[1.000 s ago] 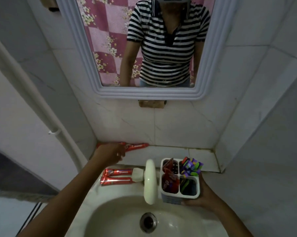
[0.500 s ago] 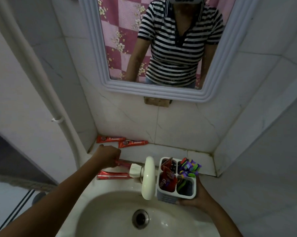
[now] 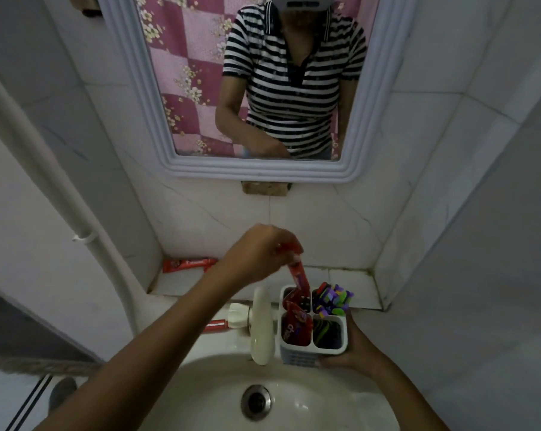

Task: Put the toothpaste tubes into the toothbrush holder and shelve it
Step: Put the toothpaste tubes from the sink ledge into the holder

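My right hand (image 3: 353, 353) grips the white four-compartment toothbrush holder (image 3: 339, 348) over the sink's right rim. Its left compartments hold red toothpaste tubes (image 3: 295, 325); the right ones hold colourful toothbrushes (image 3: 333, 298). My left hand (image 3: 256, 253) is closed on a red toothpaste tube (image 3: 298, 276), held upright with its lower end inside the back left compartment. Another red tube (image 3: 189, 264) lies on the ledge against the wall. One more tube (image 3: 214, 325) lies on the sink rim, mostly hidden by my left arm.
A white tap (image 3: 261, 325) stands just left of the holder. The white sink (image 3: 325, 409) with its drain (image 3: 256, 402) is below. A tiled ledge (image 3: 353, 289) runs along the back wall under a framed mirror (image 3: 256, 169). A white pipe (image 3: 76, 225) runs down the left wall.
My left hand picked a tube off the sink rim, lifted it to the right and lowered its end into the holder. The holder stayed in my right hand.
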`<state>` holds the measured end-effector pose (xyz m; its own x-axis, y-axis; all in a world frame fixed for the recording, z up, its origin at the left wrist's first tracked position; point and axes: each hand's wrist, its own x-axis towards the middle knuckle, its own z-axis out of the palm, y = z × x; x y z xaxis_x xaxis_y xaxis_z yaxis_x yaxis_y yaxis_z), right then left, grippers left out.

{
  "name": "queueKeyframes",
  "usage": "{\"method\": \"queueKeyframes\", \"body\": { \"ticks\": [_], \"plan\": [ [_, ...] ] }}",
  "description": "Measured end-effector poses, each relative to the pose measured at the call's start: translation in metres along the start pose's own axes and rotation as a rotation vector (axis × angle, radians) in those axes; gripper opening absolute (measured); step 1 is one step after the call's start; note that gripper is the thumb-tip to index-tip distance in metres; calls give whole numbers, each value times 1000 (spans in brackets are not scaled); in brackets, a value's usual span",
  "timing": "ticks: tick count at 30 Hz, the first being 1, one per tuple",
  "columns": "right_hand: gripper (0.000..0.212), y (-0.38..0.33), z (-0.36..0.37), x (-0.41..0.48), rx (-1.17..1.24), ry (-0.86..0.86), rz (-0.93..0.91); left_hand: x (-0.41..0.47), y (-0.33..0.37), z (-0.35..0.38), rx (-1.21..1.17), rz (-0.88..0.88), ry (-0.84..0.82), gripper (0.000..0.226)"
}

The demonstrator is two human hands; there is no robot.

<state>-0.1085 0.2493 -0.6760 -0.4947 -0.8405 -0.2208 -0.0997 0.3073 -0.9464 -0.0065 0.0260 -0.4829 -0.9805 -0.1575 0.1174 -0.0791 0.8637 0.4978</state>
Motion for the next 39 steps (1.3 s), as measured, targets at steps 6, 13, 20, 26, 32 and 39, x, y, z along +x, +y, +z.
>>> {"method": "queueKeyframes", "body": {
  "ticks": [6, 13, 20, 26, 32, 39],
  "plan": [
    [123, -8, 2, -6, 68, -28, -21, 13, -9, 55, 292, -2, -268, 29],
    [112, 5, 1, 0, 107, -28, -36, -11, -77, 16, 39, -232, -8, 24],
    [121, -6, 4, -4, 49, 31, -84, -112, -168, 80, 583, -563, -438, 33],
    [119, -6, 4, -4, 19, 24, -64, -113, -159, 61, 434, -539, -219, 14],
    [121, -10, 4, -7, -4, -3, -41, -67, -72, -27, 218, -269, 254, 19],
    [131, -10, 2, -6, 13, 7, -43, -47, 33, -38, 197, -59, -9, 20]
  ]
}}
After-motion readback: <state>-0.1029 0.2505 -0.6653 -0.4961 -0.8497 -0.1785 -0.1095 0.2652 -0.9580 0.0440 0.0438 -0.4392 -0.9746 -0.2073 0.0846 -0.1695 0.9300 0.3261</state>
